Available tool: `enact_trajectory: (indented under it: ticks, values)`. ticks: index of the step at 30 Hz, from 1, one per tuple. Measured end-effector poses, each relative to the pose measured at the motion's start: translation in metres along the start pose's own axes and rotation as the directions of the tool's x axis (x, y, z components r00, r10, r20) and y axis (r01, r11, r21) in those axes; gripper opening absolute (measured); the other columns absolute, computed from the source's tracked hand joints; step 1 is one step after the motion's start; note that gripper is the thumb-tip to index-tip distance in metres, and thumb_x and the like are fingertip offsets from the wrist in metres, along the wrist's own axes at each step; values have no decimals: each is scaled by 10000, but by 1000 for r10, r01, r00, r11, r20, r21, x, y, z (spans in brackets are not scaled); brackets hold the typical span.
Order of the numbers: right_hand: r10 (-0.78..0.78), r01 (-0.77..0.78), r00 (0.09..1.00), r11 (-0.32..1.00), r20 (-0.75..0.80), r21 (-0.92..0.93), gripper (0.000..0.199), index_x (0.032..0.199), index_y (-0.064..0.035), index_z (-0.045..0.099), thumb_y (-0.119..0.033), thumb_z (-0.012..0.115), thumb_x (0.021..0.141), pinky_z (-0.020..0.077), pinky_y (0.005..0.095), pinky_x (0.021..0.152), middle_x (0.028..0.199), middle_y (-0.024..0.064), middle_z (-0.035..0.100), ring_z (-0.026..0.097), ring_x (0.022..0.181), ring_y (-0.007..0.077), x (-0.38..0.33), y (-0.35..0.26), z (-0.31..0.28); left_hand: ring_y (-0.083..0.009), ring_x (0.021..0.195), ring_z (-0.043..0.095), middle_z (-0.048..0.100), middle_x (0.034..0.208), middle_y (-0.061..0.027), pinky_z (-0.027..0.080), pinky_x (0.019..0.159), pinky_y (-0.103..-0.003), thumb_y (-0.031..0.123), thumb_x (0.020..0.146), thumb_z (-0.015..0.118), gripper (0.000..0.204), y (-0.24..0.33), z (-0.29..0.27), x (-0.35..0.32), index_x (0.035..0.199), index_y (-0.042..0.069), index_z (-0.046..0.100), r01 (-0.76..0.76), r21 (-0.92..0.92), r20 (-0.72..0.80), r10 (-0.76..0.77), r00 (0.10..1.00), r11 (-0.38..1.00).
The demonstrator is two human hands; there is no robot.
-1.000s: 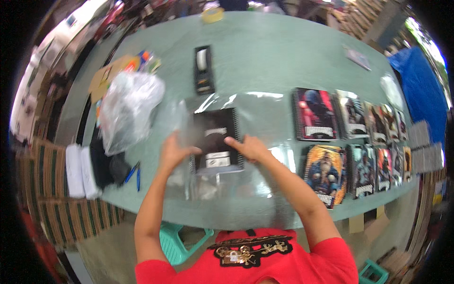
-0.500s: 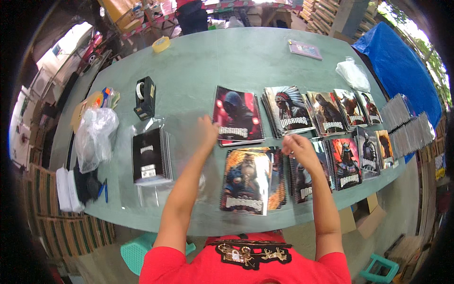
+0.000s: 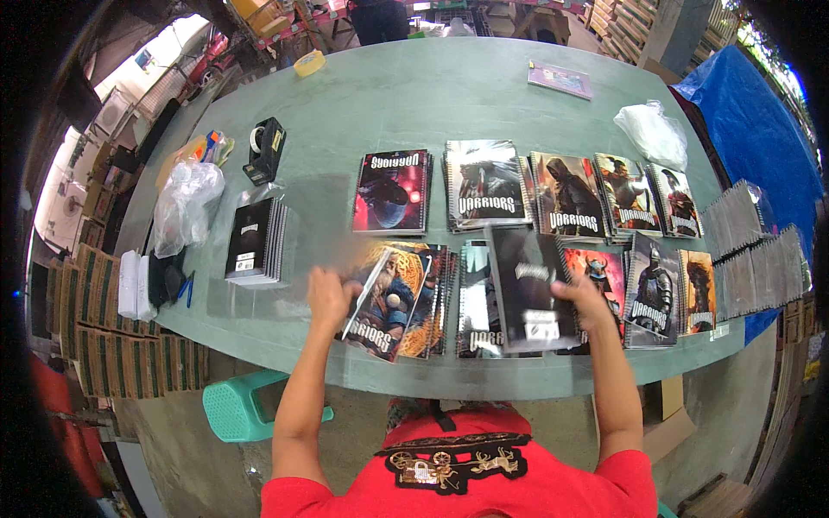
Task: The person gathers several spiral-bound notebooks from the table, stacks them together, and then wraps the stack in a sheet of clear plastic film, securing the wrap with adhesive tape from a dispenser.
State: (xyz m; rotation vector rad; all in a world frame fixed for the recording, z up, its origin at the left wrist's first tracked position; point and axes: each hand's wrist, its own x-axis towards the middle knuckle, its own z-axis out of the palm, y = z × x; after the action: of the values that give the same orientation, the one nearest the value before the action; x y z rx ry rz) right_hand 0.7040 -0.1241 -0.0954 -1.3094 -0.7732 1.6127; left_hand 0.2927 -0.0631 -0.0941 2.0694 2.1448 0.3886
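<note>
My left hand (image 3: 332, 295) is closed on the left edge of a spiral notebook (image 3: 384, 306) with a bearded figure on its cover. That notebook is tilted, its left edge raised over similar ones. In my right hand (image 3: 583, 302) is a black-backed spiral notebook (image 3: 528, 289), gripped at its right edge above the near row and partly hiding the notebooks below. Beyond my left hand lies a red-and-dark notebook stack (image 3: 393, 194), its cover picture upside down. More notebook piles, such as the feathered-headdress stack (image 3: 488, 186) and the knight notebook (image 3: 654, 289), stand in two rows.
Black-covered notebooks (image 3: 253, 242) are piled at left, near a tape dispenser (image 3: 265, 151) and crumpled plastic bags (image 3: 187, 207). A yellow tape roll (image 3: 308, 63) sits at the far edge. Wrapped notebooks (image 3: 760, 268) and a white plastic bag (image 3: 652, 136) are at right. A green stool (image 3: 233, 410) stands below.
My left hand came nearer from the red notebook stack and took hold of the bearded-figure notebook. My right hand now holds a black-backed notebook. The red stack's top cover now appears upside down.
</note>
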Motion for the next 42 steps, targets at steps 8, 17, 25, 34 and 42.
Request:
enact_trajectory:
  ticks: [8, 17, 25, 34, 42]
  values:
    - [45, -298, 918, 733, 393, 612, 545, 1186, 65, 407, -297, 592, 823, 418, 320, 877, 1115, 146, 540, 530, 1002, 171, 4, 21, -29, -338, 994, 527, 571, 994, -149, 387, 890, -446, -66, 676, 490, 287, 145, 22, -42, 947, 24, 521, -831, -430, -205, 859, 470, 352]
    - [-152, 174, 960, 982, -236, 77, 480, 1177, 3, 388, 49, 582, 740, 458, 306, 789, 1024, 99, 558, 559, 878, 173, -38, 31, -45, -404, 846, 550, 541, 875, -249, 449, 698, -439, 155, 723, 655, 620, 154, 51, -65, 1219, 51, 299, -220, -407, 281, 351, 893, 887]
    - [-45, 99, 989, 905, -140, 414, 427, 1182, -28, 434, -340, 439, 890, 491, 309, 744, 1050, 103, 570, 586, 878, 180, -34, 34, -60, -352, 698, 587, 568, 874, -190, 464, 645, -389, 231, 755, 647, 473, 275, -10, -39, 1107, 38, 397, -388, -831, 103, 796, 596, 398]
    - [-251, 232, 914, 968, -319, -99, 723, 1216, 13, 369, -47, 731, 593, 386, 307, 887, 1124, 100, 502, 490, 1013, 199, -57, 10, -56, -368, 898, 562, 569, 946, -228, 444, 782, -420, 348, 558, 780, 646, 195, 103, 159, 1014, -15, 503, -64, -35, 3, 65, 998, 997]
    - [31, 134, 944, 873, -328, 469, 430, 1138, -6, 482, -327, 520, 853, 437, 330, 857, 1053, 116, 579, 567, 930, 194, -64, -2, -140, -286, 1035, 518, 552, 1082, -163, 391, 869, -412, -34, 731, 465, 184, 282, 52, 61, 894, 26, 527, -702, -582, -245, 734, 633, 412]
